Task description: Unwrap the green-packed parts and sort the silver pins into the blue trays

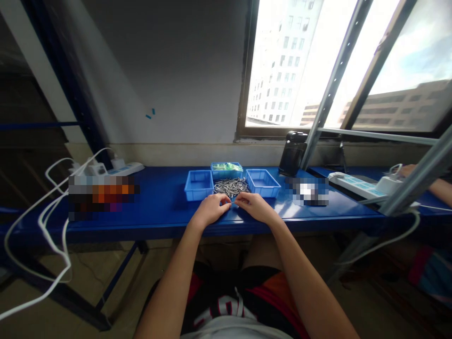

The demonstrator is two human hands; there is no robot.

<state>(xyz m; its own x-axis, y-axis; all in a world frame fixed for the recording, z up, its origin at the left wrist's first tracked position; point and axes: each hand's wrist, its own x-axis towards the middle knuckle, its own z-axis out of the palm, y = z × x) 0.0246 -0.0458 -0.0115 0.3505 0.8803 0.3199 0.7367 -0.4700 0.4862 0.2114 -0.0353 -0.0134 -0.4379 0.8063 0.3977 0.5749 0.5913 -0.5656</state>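
Observation:
My left hand [213,207] and my right hand [255,206] meet above the front part of the blue table, both with fingers pinched. A thin, pale sliver shows between their fingertips, too small to name. Right behind the fingers lies a heap of slim metal pieces [231,186], like screws or nails. A blue plastic bin [199,192] stands to the left of the heap, and a second blue bin [267,190] to its right. Behind the heap is a third bin [213,172], holding something green in clear plastic wrap [227,166].
A black container [293,153] stands near the window. On the right are a blurred-out item [309,190] and a power strip [360,186]; another person's arm [439,188] is beyond the metal post [406,174]. White cables [52,245] hang at the left.

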